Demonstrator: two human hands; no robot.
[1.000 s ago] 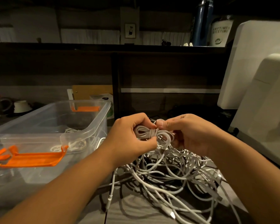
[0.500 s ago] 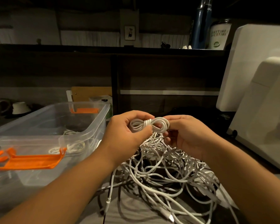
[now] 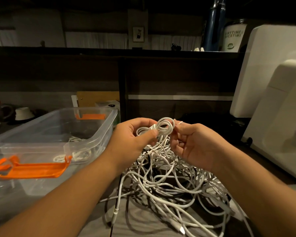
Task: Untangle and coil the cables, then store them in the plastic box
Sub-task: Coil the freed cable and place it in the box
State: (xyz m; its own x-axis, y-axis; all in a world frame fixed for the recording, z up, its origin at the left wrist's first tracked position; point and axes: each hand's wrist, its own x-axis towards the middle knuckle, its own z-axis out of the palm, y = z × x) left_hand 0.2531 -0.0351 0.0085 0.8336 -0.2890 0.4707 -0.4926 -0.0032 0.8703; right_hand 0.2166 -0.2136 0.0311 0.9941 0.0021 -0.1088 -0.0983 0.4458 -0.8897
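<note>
At the left of the frame, a clear plastic box with orange latches (image 3: 99,132) holds a few coiled white cables (image 3: 79,153) on its floor. Compared with a second ago, the small white cable coil (image 3: 162,128) sits higher above the tangle of loose white cables (image 3: 169,177), its loop turned face-on; the left hand (image 3: 132,142) grips it with curled fingers and thumb, while the right hand (image 3: 195,147) pinches its right edge. The tangle lies on a grey tabletop (image 3: 135,219) in a dim room, with a dark wooden shelf (image 3: 178,74) behind and a white appliance (image 3: 272,65) at right.
</note>
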